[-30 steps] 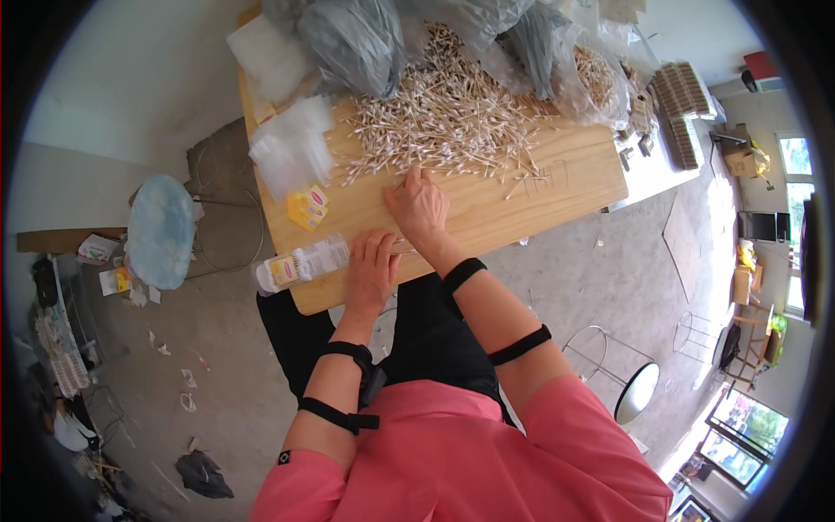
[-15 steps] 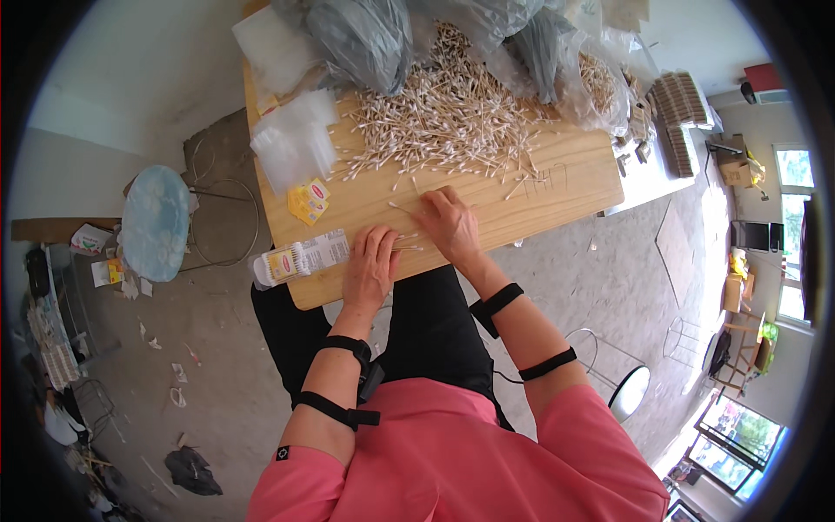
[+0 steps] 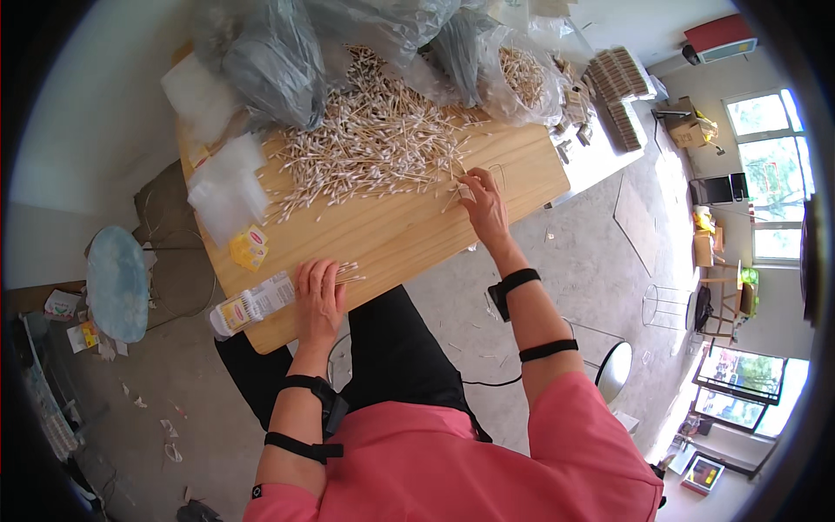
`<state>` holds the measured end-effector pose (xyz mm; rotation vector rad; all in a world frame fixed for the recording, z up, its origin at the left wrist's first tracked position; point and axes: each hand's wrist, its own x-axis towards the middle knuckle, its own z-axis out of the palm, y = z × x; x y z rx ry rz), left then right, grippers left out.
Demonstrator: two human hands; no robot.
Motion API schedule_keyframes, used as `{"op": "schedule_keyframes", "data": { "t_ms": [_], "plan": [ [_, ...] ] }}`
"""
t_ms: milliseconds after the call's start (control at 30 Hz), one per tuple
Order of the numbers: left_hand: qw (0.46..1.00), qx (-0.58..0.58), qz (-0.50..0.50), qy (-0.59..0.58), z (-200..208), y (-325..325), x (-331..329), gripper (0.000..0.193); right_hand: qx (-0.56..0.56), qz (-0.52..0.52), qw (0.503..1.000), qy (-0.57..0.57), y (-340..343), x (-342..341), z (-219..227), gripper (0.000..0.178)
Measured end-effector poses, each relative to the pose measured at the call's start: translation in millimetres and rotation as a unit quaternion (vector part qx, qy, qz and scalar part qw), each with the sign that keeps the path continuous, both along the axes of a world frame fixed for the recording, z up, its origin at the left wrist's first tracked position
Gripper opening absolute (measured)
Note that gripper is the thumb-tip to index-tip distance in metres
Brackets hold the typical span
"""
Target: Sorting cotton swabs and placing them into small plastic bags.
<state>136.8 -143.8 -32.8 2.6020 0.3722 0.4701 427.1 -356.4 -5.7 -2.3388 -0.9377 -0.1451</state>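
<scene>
My left hand (image 3: 320,294) rests near the table's front edge, its fingers curled over a small bunch of cotton swabs (image 3: 351,272) whose tips stick out to the right. Just left of it lies a clear pack of cotton swabs (image 3: 233,315) with a yellow label, beside a printed white panel (image 3: 274,292). My right hand (image 3: 487,209) is at the right end of the loose swab pile (image 3: 374,143). Its thumb and fingers are drawn together around a cotton swab, mostly hidden by the fingertips.
Yellow cards (image 3: 249,247) and clear plastic sleeves (image 3: 228,191) lie on the table's (image 3: 391,230) left side. Grey plastic bags (image 3: 278,74) crowd its far edge. An open bag of swabs (image 3: 522,78) stands far right, near stacked bundles (image 3: 622,83). A blue stool (image 3: 117,283) is at left.
My right hand has moved right and away from my left hand, to the pile's right end. My left hand stays by the pack with swabs under its fingers. The whole view has shifted and turned.
</scene>
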Motion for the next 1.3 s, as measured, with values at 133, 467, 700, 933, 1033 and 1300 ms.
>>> {"op": "schedule_keyframes", "data": {
  "t_ms": [133, 467, 700, 933, 1033, 1300],
  "plan": [
    [1.0, -0.008, -0.001, -0.004, 3, -3, 5, 0.053, -0.046, 0.058, 0.991, 0.109, -17, 27, -12, 0.018],
    [1.0, -0.009, 0.001, 0.003, 8, -4, 6, 0.048, 0.015, 0.108, 0.987, 0.115, 113, -123, -12, 0.005],
    [1.0, 0.009, 0.012, 0.026, 8, -3, 1, 0.045, 0.041, 0.041, 0.985, 0.162, 93, -116, 7, 0.004],
    [1.0, 0.0, 0.01, -0.001, 4, -1, 0, 0.045, 0.015, 0.008, 0.988, 0.153, 91, -145, 4, 0.011],
    [1.0, 0.017, 0.007, 0.013, 6, -4, 2, 0.045, 0.044, 0.03, 0.987, 0.152, 82, -134, -12, 0.016],
    [1.0, 0.013, 0.01, 0.025, 6, -2, 1, 0.044, -0.014, 0.122, 0.99, 0.068, 85, -137, -10, 0.01]
  ]
}}
